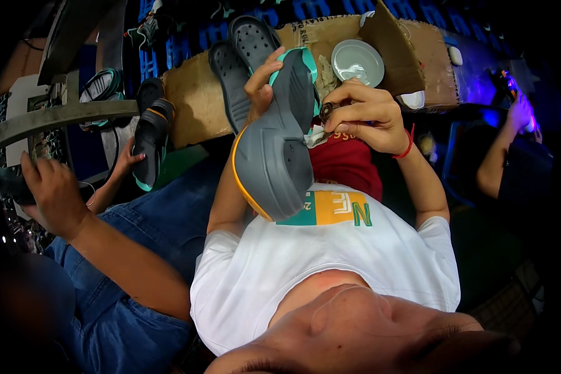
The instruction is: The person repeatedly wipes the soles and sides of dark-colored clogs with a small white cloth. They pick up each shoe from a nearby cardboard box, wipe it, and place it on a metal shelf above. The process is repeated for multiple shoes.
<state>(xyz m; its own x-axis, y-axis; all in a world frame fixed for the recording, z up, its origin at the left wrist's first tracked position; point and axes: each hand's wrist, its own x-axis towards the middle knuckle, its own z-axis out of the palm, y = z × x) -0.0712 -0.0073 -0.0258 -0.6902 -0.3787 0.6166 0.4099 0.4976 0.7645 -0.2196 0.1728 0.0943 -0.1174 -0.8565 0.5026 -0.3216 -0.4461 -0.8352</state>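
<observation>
Left hand (263, 84) gripping grey shoe (279, 146) upright; right hand (362, 115) pinching what looks like small tool (326, 111) against shoe's edge.

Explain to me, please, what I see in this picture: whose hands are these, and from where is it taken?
There is no machine: a person works with two bare hands. The one picture comes from a wide camera on that person's head, looking down, so edges bend. The left hand grips a grey clog with an orange rim, sole toward the camera. The fingers of the right hand pinch a small tool against the clog's edge. Behind lie a cardboard box, two dark clogs and a round metal dish. The hand at the left and the arm at the right belong to other people.
</observation>
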